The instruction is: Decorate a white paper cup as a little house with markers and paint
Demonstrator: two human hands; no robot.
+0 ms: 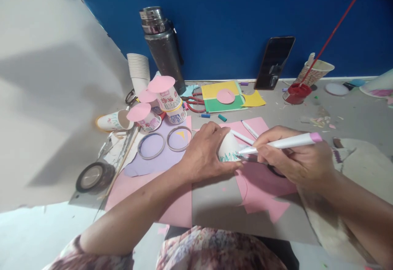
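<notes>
My left hand (204,151) is wrapped round a white paper cup (227,145), which lies on its side with green zigzag strokes along its wall. In my right hand (291,155) is a white felt-tip pen (285,142) with a pink end. Its tip is at the cup's wall, beside the green strokes; whether it touches cannot be made out. Another white pen (250,129) lies just behind the cup. Under and around my hands is pink paper (258,124), with a cut pink scrap (268,204) nearer to me.
Decorated cups with pink paper discs (139,112) stand at the left, near two ring bangles (151,146) and a tape roll (95,176). At the back are a steel flask (162,49), a leaning phone (274,63) and a red paint pot (297,94). Cloth (365,167) lies right.
</notes>
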